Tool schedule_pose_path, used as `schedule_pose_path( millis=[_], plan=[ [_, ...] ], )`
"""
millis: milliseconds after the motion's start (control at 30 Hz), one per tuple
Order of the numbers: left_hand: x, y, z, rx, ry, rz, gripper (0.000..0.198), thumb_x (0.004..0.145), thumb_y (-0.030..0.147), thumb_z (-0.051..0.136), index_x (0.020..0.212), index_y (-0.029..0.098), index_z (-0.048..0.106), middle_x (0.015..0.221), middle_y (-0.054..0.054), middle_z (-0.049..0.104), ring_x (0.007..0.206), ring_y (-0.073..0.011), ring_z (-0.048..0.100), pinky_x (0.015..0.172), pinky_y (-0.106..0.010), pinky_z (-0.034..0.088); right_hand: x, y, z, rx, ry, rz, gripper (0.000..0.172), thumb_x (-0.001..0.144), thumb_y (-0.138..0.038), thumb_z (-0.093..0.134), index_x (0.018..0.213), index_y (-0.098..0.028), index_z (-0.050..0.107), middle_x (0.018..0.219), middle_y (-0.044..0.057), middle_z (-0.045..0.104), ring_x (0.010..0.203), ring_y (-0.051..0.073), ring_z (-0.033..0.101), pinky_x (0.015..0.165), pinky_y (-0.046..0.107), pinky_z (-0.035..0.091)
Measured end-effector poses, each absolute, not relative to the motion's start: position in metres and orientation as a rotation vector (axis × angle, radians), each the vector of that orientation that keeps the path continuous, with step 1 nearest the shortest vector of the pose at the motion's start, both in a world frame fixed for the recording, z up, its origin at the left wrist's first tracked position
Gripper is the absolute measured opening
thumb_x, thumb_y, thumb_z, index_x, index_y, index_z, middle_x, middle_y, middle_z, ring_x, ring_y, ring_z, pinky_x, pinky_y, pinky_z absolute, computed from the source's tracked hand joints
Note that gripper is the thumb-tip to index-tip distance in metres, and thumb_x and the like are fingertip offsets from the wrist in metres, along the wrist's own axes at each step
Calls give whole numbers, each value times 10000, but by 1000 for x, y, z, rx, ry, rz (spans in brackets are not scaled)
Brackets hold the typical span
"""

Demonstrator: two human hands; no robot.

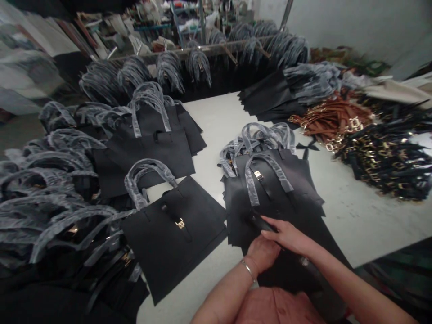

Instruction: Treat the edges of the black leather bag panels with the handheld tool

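From my remote post I see a long white table [351, 216] beneath a far rail [202, 50] hung with more bags. Flat stacks of black leather-like tote bags [151, 155], their handles sheathed in grey plastic film, seem piled to keep like pieces together. At far right lie heaps of tan straps [330, 119] and gold-buckled black straps [384, 157]. Nearest, the curled left hand [261, 254] and the extended right hand [286, 236] rest on a slim black strap [261, 222] atop a black tote bag [270, 191]; I cannot tell whether either grips it.

Table strip [216, 135] between handbag stacks [273, 189]
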State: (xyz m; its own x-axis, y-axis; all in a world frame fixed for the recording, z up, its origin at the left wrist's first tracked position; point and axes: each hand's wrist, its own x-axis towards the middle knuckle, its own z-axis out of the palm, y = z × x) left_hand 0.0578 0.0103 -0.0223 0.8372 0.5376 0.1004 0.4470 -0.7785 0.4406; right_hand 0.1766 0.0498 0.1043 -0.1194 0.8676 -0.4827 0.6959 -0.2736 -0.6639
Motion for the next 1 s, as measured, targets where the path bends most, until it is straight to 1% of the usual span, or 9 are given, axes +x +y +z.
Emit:
schedule_pose_path(
  millis=[200, 400, 533, 633, 733, 800, 867, 933, 1000],
  plan=[
    [57, 15, -13, 2624, 704, 313, 260, 917, 165, 484, 1085, 136, 680, 1102, -75, 713, 1112, -227, 617, 1026, -354, 460, 146, 67, 107, -1977, -1873, 1313, 648, 824, -405, 601, 1404, -130, 513, 1350, 134, 593, 1247, 285, 554, 1061, 374, 405],
    [58, 10, -24, 2638, 745, 329, 292, 926, 157, 456, 1129, 116, 662, 1127, -116, 699, 1042, -248, 644, 928, -389, 519, 149, 56, 118, -2055, -1951, 1352, 658, 804, -393, 614, 1389, -104, 528, 1267, 161, 649, 1191, 321, 593, 1025, 412, 432],
    [57, 9, -29, 2602, 757, 410, 298, 938, 187, 452, 1137, 146, 670, 1183, -102, 680, 1132, -260, 606, 1007, -406, 481, 136, 63, 114, -2042, -1969, 1335, 648, 798, -376, 624, 1370, -82, 545, 1272, 186, 639, 1191, 331, 591, 1022, 425, 432],
    [57, 9, -25, 2550, 768, 440, 316, 962, 232, 424, 1159, 151, 658, 1179, -93, 683, 1174, -263, 583, 1039, -403, 462, 121, 73, 111, -1971, -1972, 1295, 655, 819, -395, 600, 1393, -91, 520, 1301, 169, 625, 1206, 309, 582, 1031, 400, 427],
    [56, 10, -20, 2471, 773, 451, 302, 937, 218, 465, 1167, 121, 634, 1170, -115, 678, 1187, -269, 571, 1063, -412, 447, 124, 67, 116, -1905, -1950, 1232, 675, 851, -454, 545, 1435, -124, 469, 1321, 124, 621, 1205, 277, 583, 1029, 372, 429],
    [48, 11, -17, 2389, 735, 497, 293, 912, 179, 486, 1169, 130, 618, 1167, -106, 674, 1168, -242, 582, 1046, -376, 464, 136, 55, 122, -1884, -1891, 1227, 697, 841, -508, 544, 1432, -145, 477, 1208, 103, 688, 1093, 277, 642, 960, 378, 477],
    [30, 14, -16, 2257, 753, 620, 291, 922, 148, 455, 1171, 161, 606, 1187, -85, 657, 1148, -203, 587, 1012, -335, 489, 151, 41, 127, -1909, -1787, 1304, 733, 830, -543, 545, 1440, -144, 465, 950, 74, 744, 836, 255, 694, 787, 364, 533],
    [5, 21, -15, 2070, 867, 794, 293, 945, 128, 405, 1157, 178, 601, 1200, -82, 631, 1129, -174, 586, 981, -311, 504, 163, 28, 129, -1958, -1678, 1414, 757, 834, -547, 540, 1463, -142, 426, 742, 22, 699, 618, 205, 651, 617, 317, 516],
    [-22, 35, -13, 1936, 1053, 931, 276, 955, 128, 397, 1127, 183, 606, 1161, -84, 619, 1085, -166, 590, 951, -306, 513, 170, 18, 127, -1981, -1622, 1492, 747, 838, -532, 546, 1466, -150, 417, 686, -6, 653, 551, 170, 612, 551, 283, 479]
  ],
)
